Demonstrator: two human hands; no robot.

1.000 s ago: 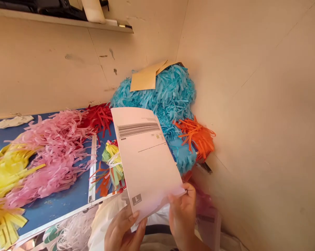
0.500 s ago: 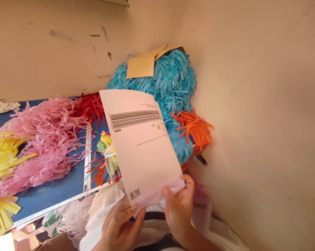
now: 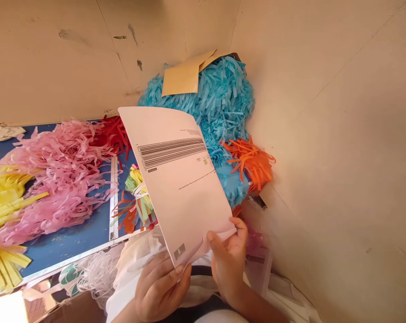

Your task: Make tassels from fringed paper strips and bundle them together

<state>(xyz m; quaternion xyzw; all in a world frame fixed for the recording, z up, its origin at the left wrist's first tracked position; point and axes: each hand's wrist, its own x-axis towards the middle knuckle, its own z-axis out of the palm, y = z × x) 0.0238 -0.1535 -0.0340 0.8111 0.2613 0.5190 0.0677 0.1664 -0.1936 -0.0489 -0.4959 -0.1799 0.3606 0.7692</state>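
Observation:
I hold a pale pink sheet of paper [image 3: 176, 179] with a printed barcode, raised in front of me. My left hand [image 3: 159, 287] pinches its lower corner near a small grey logo. My right hand [image 3: 228, 258] grips the sheet's lower right edge, fingers curled around it. Behind the sheet on a blue table [image 3: 75, 237] lie heaps of shredded tissue fringe: blue [image 3: 223, 98], orange [image 3: 252, 163], red [image 3: 115, 132], pink [image 3: 55, 179] and yellow [image 3: 4, 197]. A small tied bundle of mixed colours [image 3: 139, 197] lies just left of the sheet.
Beige walls meet in a corner behind the blue heap, with the right wall [image 3: 324, 134] close by. A tan card [image 3: 181, 78] rests on top of the blue fringe. White fringe [image 3: 91, 278] and white cloth hang below the table's front edge.
The sheet has risen a little and tilted left in both hands, and its top corner now shows. The view has dipped, so the wall shelf has left the frame.

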